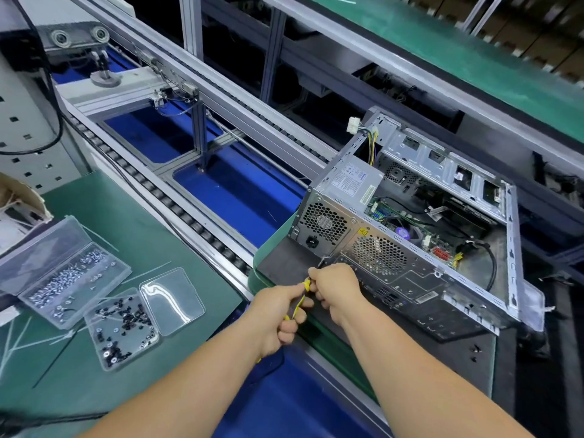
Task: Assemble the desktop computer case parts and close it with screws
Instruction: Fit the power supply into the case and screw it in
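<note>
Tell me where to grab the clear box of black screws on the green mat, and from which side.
Take the box of black screws by its outer side walls, coming from above. It lies flat and shallow with its hinged lid open to the right, so grip across the tray's near and far edges, keeping it level; the silver-screw box crowds its left.

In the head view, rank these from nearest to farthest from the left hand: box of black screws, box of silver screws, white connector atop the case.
From the left hand:
1. Box of black screws, to its left.
2. Box of silver screws, farther left.
3. White connector, far up beyond the case.
</note>
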